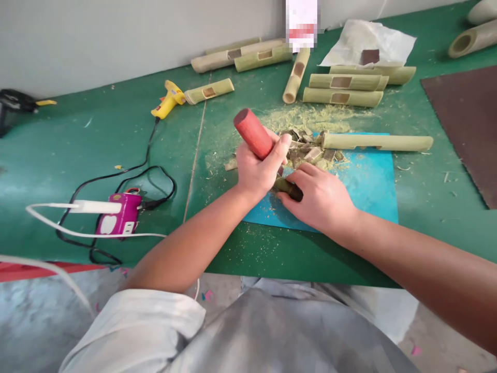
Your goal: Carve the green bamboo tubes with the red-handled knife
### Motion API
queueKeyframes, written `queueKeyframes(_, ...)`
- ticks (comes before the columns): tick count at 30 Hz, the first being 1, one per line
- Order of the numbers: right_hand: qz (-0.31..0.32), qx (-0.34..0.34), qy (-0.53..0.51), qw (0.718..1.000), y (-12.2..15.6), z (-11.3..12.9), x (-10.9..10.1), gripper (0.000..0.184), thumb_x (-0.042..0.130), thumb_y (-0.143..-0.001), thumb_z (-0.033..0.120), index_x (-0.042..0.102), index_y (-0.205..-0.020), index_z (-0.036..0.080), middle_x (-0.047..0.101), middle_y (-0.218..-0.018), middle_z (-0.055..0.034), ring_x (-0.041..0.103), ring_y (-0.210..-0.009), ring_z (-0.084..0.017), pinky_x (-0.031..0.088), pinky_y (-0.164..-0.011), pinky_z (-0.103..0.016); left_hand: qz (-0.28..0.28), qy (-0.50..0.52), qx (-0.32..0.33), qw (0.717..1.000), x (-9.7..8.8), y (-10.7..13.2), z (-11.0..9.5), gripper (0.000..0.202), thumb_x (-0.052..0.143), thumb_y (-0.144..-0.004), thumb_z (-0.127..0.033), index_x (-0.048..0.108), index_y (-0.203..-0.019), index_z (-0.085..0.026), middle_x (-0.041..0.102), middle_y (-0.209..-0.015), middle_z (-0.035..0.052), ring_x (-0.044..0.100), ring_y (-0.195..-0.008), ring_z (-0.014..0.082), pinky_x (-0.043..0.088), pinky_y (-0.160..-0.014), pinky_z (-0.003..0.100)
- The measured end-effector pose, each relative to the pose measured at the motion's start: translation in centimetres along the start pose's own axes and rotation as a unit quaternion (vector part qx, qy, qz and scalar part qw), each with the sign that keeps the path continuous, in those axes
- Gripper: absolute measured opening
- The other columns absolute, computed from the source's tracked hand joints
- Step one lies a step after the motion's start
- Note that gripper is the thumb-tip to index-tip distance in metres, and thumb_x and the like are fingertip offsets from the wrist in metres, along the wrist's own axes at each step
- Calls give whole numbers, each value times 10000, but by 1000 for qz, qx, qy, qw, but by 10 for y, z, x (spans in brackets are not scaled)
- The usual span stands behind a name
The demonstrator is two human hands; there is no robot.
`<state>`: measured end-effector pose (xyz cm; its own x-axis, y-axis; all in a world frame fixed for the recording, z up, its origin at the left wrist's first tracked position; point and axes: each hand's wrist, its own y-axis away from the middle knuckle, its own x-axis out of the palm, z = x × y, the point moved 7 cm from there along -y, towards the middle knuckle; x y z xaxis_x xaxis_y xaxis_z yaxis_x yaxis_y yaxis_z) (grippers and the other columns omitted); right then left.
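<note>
My left hand point(258, 171) is closed round the red wooden handle point(253, 133) of a tool, which points up and to the left; its working end is hidden under my hands. My right hand point(320, 199) rests on the blue cutting mat point(368, 189) with its fingers curled over a short dark green bamboo piece point(289, 188). Just beyond my hands lies a heap of bamboo chips and offcuts point(310, 153). A long bamboo tube point(376, 142) lies across the mat's far edge.
Several bamboo tubes with rectangular cut-outs point(341, 83) lie at the back of the green table point(77, 150). A yellow glue gun point(167, 99) and its black cable lead to a purple power strip point(118, 217). A brown sheet point(466, 119) lies right.
</note>
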<state>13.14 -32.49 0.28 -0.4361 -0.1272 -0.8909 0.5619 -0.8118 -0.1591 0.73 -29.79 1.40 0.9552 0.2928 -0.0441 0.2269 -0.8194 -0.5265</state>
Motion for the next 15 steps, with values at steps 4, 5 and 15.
queueKeyframes(4,1,-8,5,1000,0,1,2,205,624,-876,339,686,-837,148,617,-856,-88,526,-764,-185,369,-648,-314,2,-47,37,998,-1,2,-5,359,669,-940,-410,571,-659,-209,553,-583,-45,530,-502,83,494,-561,264)
queueKeyframes(5,3,-9,6,1000,0,2,2,203,616,-881,334,684,-830,149,616,-851,-87,523,-759,-184,366,-645,-315,4,-60,47,997,0,2,-6,358,664,-942,-404,570,-659,-206,553,-594,-41,538,-522,86,501,-587,270)
queueKeyframes(15,10,-10,26,1000,0,5,4,225,536,-918,303,670,-815,155,620,-851,-103,513,-757,-193,329,-613,-323,-11,-58,72,996,-1,7,-4,402,639,-948,-436,525,-640,-204,515,-590,-44,522,-532,86,498,-623,280)
